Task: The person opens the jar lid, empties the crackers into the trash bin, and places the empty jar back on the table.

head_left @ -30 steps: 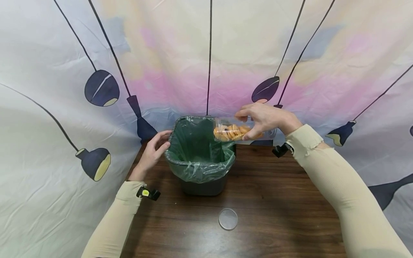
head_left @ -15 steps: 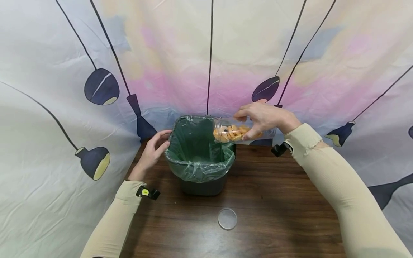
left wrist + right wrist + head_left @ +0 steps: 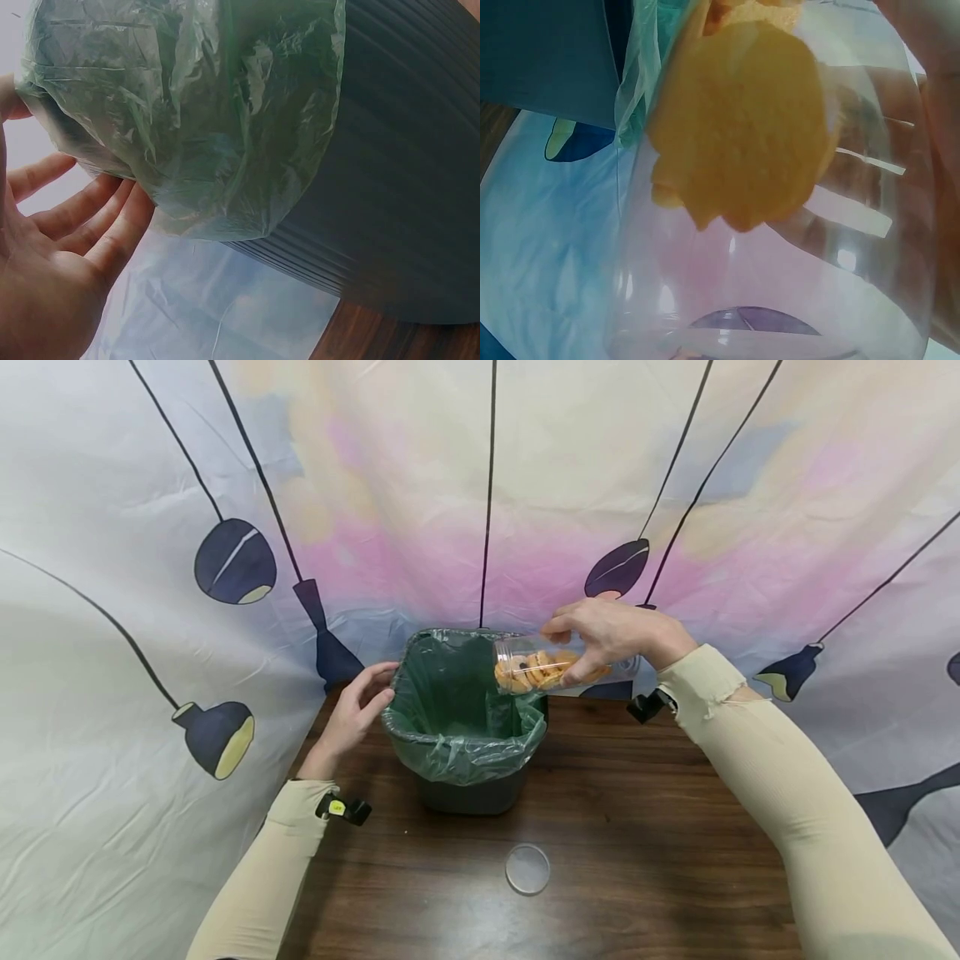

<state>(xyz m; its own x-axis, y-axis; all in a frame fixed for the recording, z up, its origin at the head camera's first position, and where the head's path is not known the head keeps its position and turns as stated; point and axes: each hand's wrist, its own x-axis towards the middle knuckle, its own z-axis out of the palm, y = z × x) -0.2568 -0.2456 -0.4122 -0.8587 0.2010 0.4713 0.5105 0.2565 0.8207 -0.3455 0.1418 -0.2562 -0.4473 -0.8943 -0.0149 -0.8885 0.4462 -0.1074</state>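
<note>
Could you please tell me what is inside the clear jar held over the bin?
Orange-yellow cookies lie inside the jar, crowded toward its open mouth, which is tipped over the green-lined bin. The right hand wraps the jar's middle, so anything behind its fingers is hidden.

A translucent green liner (image 3: 459,752) is covering the dark bin (image 3: 468,795); orange snacks (image 3: 534,670) are showing through the clear jar (image 3: 558,663), above the dark brown wood-grain table (image 3: 645,827).

On the table (image 3: 675,827), the lid (image 3: 527,869) lies before the bin (image 3: 465,777), the jar (image 3: 525,665) above the bin's right rim.
</note>
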